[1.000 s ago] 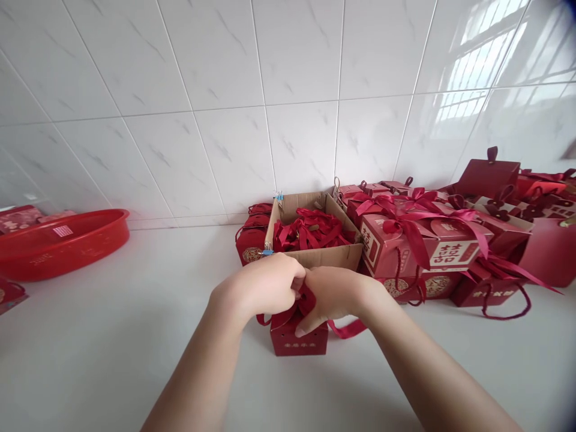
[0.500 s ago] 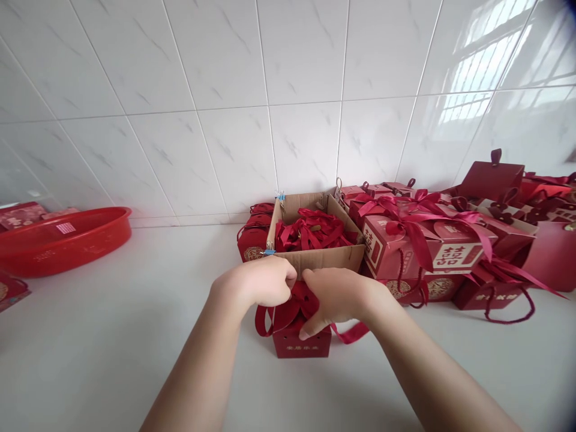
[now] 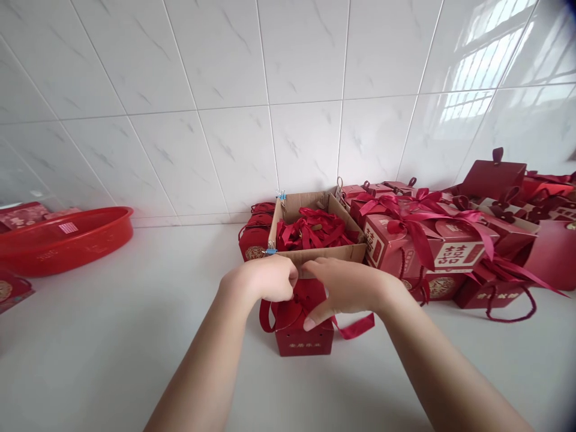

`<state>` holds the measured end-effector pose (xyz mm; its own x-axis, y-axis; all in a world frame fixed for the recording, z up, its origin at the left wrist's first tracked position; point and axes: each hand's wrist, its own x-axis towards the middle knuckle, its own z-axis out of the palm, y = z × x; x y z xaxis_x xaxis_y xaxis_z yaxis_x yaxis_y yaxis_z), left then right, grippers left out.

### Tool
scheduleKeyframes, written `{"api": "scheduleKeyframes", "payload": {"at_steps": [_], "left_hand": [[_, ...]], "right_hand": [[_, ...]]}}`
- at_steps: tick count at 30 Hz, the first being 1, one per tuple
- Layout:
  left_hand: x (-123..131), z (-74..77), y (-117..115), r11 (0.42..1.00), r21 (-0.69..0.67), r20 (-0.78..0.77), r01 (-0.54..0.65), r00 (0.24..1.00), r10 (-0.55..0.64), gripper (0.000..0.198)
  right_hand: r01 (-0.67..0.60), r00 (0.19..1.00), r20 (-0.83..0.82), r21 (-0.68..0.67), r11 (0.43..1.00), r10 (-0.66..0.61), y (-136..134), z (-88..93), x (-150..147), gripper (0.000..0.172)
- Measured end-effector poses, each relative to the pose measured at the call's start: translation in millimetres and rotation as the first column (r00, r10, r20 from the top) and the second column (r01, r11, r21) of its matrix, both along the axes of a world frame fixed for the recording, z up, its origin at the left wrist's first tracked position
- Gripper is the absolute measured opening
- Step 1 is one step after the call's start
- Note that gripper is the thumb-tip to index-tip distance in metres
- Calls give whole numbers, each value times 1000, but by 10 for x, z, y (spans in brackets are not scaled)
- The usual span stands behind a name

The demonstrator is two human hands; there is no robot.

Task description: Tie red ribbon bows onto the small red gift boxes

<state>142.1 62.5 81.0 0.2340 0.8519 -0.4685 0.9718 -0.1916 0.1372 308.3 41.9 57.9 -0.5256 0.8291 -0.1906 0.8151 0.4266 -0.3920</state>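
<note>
A small red gift box (image 3: pixel 305 342) with gold lettering stands on the counter in front of me, its top flaps folded inward. A red ribbon (image 3: pixel 359 327) runs out from its right side, and a loop bulges at its left. My left hand (image 3: pixel 270 279) is at the back left of the top, fingers curled down; what they pinch, if anything, is hidden. Over the right side of the top my right hand (image 3: pixel 348 285) is open. Its thumb lies near the front flap and its fingers stretch toward the back, well apart from the thumb.
Behind the gift box sits a cardboard box (image 3: pixel 355 253) with clips, filled with red ribbons (image 3: pixel 315 231). Several finished red boxes (image 3: pixel 400 240) are piled at the right. A few red boxes (image 3: pixel 252 240) stand left of the carton. A red plastic basin (image 3: pixel 67 246) lies far left.
My right thumb and fingers have spread wider apart, showing more of the top flap. My left hand has shifted very slightly right. The gift box stays in about the same place.
</note>
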Motion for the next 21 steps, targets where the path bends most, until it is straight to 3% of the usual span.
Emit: {"api": "scheduleKeyframes", "payload": {"at_steps": [4,10,21], "left_hand": [[-6,-10,16,1000,2,10,21,1000,-21,12],[-45,9,-5,998,23,42,58,997,-59,8],[-53,9,-8,999,-7,27,34,999,-34,8]], "right_hand": [[18,1000,-4,98,995,-18,-13,56,44,42],[-43,997,65,-52,998,47,54,5,-44,16],[-48,994,87,-124,991,59,86,42,33,22]]}}
